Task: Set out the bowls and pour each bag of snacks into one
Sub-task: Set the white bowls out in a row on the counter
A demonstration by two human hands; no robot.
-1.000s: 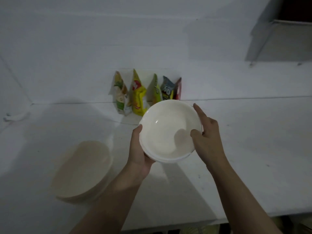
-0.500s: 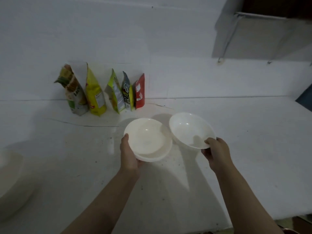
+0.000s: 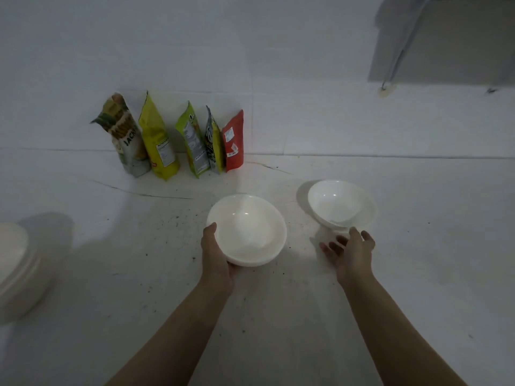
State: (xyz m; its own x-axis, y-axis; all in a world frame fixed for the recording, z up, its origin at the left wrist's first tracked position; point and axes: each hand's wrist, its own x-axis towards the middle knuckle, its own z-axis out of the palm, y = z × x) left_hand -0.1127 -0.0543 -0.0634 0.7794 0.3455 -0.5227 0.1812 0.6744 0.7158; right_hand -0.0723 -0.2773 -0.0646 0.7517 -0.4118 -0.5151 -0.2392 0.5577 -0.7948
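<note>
My left hand point(image 3: 216, 257) grips the near-left rim of a stack of white bowls point(image 3: 250, 229), thumb over the edge. A single white bowl point(image 3: 338, 203) sits on the white counter to the right. Just in front of it my right hand point(image 3: 349, 250) hovers with fingers spread, holding nothing. Several snack bags stand against the back wall: a green and white bag point(image 3: 125, 135), a yellow bag point(image 3: 158, 140), a lime bag point(image 3: 193, 140), a dark bag point(image 3: 213, 140) and a red bag point(image 3: 233, 140).
A cream bowl or stack of bowls point(image 3: 14, 268) sits at the far left edge of the counter point(image 3: 418, 246). A grey cabinet point(image 3: 446, 37) hangs on the wall at the upper right.
My right hand has set the single bowl down on the counter to the right and let go of it. My left hand still holds the stack.
</note>
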